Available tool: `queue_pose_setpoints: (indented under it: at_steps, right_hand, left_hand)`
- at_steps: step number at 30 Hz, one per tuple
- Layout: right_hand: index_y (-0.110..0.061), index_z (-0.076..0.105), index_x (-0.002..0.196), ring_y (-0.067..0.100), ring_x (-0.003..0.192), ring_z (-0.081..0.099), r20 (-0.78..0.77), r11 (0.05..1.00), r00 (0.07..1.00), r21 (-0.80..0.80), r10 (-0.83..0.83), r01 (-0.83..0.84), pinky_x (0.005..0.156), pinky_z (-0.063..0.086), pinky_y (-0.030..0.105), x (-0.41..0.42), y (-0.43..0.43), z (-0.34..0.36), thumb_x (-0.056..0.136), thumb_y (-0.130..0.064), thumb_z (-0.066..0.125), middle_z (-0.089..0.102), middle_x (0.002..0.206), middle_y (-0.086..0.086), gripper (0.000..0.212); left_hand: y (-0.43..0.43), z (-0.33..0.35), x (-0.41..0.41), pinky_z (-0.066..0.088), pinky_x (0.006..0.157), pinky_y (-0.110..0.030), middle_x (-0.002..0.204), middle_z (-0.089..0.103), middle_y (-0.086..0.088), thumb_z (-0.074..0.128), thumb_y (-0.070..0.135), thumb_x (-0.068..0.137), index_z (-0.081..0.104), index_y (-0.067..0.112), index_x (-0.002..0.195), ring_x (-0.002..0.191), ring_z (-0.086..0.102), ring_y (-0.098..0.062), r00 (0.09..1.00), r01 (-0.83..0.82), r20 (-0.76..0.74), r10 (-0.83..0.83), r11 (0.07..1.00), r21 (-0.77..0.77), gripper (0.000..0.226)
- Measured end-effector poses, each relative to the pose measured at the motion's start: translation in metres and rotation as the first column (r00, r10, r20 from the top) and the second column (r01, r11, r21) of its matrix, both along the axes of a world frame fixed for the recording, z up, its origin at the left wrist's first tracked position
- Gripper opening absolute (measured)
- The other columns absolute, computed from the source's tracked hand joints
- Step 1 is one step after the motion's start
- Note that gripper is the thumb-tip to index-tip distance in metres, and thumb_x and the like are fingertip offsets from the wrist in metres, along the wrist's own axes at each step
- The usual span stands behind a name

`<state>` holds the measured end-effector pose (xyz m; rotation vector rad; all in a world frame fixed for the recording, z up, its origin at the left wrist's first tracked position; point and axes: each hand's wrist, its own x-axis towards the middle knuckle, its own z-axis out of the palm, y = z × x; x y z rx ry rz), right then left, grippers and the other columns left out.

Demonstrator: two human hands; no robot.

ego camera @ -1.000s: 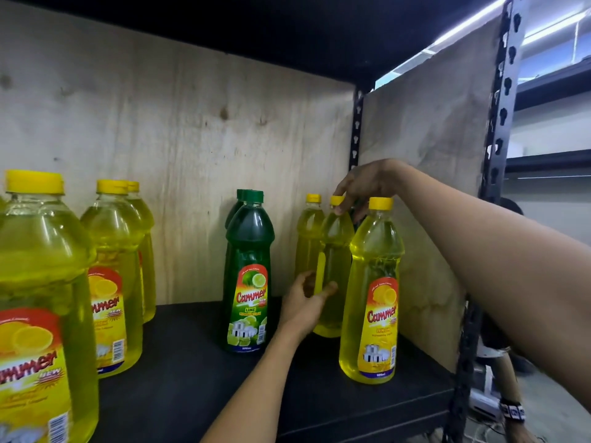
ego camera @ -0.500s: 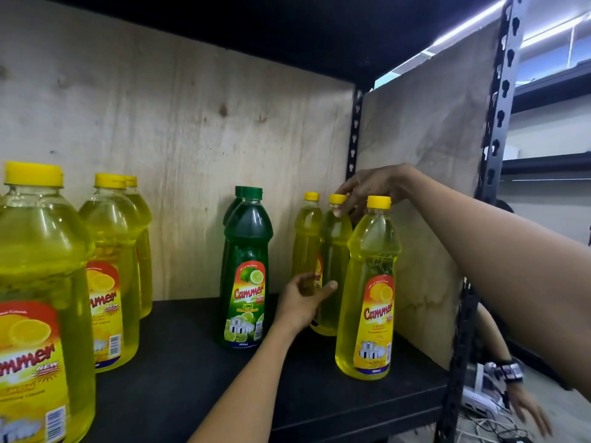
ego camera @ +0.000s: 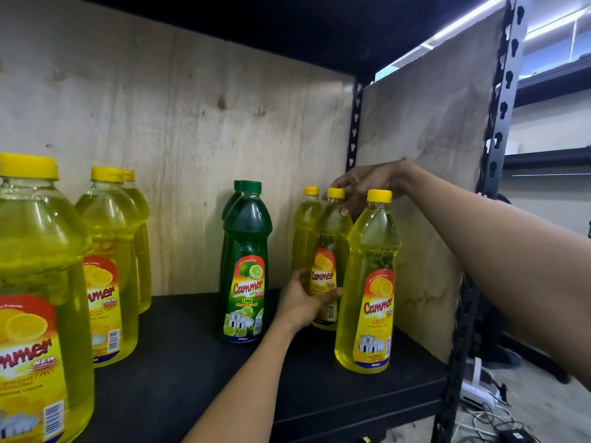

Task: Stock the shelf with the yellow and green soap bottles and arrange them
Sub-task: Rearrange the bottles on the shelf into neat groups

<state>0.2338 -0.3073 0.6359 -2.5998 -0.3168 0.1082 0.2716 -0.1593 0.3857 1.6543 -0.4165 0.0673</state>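
On the black shelf (ego camera: 198, 372), three slim yellow soap bottles stand in a row at the right. My left hand (ego camera: 302, 300) grips the lower body of the middle yellow bottle (ego camera: 331, 238), whose label faces forward. My right hand (ego camera: 364, 183) pinches that bottle's yellow cap from above. The front yellow bottle (ego camera: 371, 282) stands free beside it, and the rear yellow bottle (ego camera: 305, 225) is partly hidden behind. Two green bottles (ego camera: 244, 260) stand one behind the other at the centre.
Three large yellow bottles (ego camera: 108, 260) stand at the left, the nearest (ego camera: 35, 298) close to the camera. Plywood panels close the back and right side. A black steel post (ego camera: 499, 129) marks the shelf's right front corner. Cables lie on the floor at lower right.
The middle yellow bottle has turned so its label now faces forward. My left hand has closed round its lower body. My right hand stays on its cap.
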Motion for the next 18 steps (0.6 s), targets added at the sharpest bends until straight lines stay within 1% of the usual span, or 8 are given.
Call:
queue_pose_setpoints:
  at_steps: [2,4,5,7,10,12,15,18]
  right_hand:
    - [-0.006,0.06,0.131,0.031,0.105,0.066,0.032,1.0,0.999,-0.002,-0.029,0.029,0.095,0.053,0.047,-0.001,0.0,0.0,0.079,0.012,0.072,0.068,0.117,0.013,0.056]
    - [-0.008,0.06,0.131,0.036,0.11,0.067,0.075,0.997,0.995,-0.017,-0.07,0.071,0.099,0.051,0.053,-0.001,0.0,0.001,0.076,0.011,0.075,0.069,0.118,0.017,0.06]
    - [-0.007,0.061,0.128,0.037,0.11,0.067,0.086,0.996,0.993,-0.017,-0.08,0.082,0.099,0.051,0.055,-0.001,0.0,0.002,0.075,0.011,0.077,0.07,0.116,0.019,0.058]
    - [-0.003,0.065,0.122,0.038,0.107,0.067,0.094,0.997,0.993,-0.013,-0.076,0.078,0.099,0.051,0.056,-0.001,-0.001,0.002,0.074,0.01,0.078,0.072,0.108,0.019,0.051]
    - [-0.001,0.066,0.12,0.033,0.098,0.068,0.102,0.998,0.993,0.0,-0.058,0.059,0.097,0.052,0.054,0.0,-0.005,0.0,0.076,0.01,0.076,0.073,0.103,0.018,0.047]
    - [0.002,0.061,0.126,0.031,0.098,0.068,0.081,0.999,0.996,0.024,-0.028,0.026,0.091,0.056,0.05,0.001,-0.006,-0.001,0.08,0.015,0.07,0.07,0.109,0.02,0.049]
    - [-0.003,0.058,0.131,0.025,0.09,0.07,0.076,1.0,0.997,0.005,0.027,-0.027,0.072,0.062,0.036,-0.001,-0.005,-0.002,0.079,0.019,0.067,0.071,0.109,0.014,0.057]
    - [-0.007,0.053,0.137,0.017,0.075,0.071,0.102,0.999,0.995,-0.051,0.016,-0.011,0.062,0.061,0.03,-0.004,0.0,-0.002,0.08,0.018,0.066,0.075,0.087,0.002,0.064]
  left_hand:
    - [-0.007,-0.002,-0.002,0.055,0.088,-0.032,0.128,0.063,0.002,0.089,0.038,0.067,0.047,0.022,0.137,0.108,0.062,-0.014,0.987,-0.141,0.077,0.139,0.989,0.033,0.083]
    - [-0.011,-0.004,-0.003,0.053,0.092,-0.035,0.125,0.063,0.002,0.089,0.04,0.067,0.048,0.022,0.135,0.111,0.062,-0.017,0.969,-0.219,0.131,0.21,0.974,0.06,0.081]
    - [-0.012,-0.005,-0.003,0.052,0.091,-0.034,0.125,0.063,0.002,0.089,0.039,0.068,0.048,0.022,0.136,0.111,0.062,-0.017,0.968,-0.22,0.136,0.21,0.973,0.063,0.081]
    - [-0.008,-0.005,-0.002,0.049,0.088,-0.03,0.125,0.063,0.002,0.089,0.035,0.069,0.05,0.022,0.136,0.11,0.061,-0.015,0.984,-0.152,0.102,0.145,0.986,0.063,0.078]
    - [-0.004,-0.004,-0.002,0.047,0.087,-0.026,0.128,0.063,-0.001,0.088,0.027,0.072,0.048,0.02,0.138,0.108,0.06,-0.013,0.999,-0.036,0.03,0.034,0.998,0.053,0.077]
    - [-0.004,-0.004,-0.004,0.048,0.091,-0.028,0.131,0.062,-0.003,0.089,0.029,0.07,0.045,0.019,0.14,0.109,0.06,-0.013,0.996,-0.084,0.045,0.081,0.994,0.064,0.084]
    - [-0.008,-0.003,-0.007,0.05,0.099,-0.041,0.132,0.058,-0.004,0.092,0.038,0.063,0.042,0.021,0.136,0.119,0.058,-0.022,0.97,-0.227,0.106,0.217,0.969,0.095,0.09]
    - [-0.014,-0.002,-0.011,0.05,0.095,-0.042,0.133,0.052,-0.005,0.09,0.046,0.062,0.04,0.021,0.131,0.121,0.055,-0.027,0.932,-0.347,0.168,0.322,0.925,0.157,0.089]
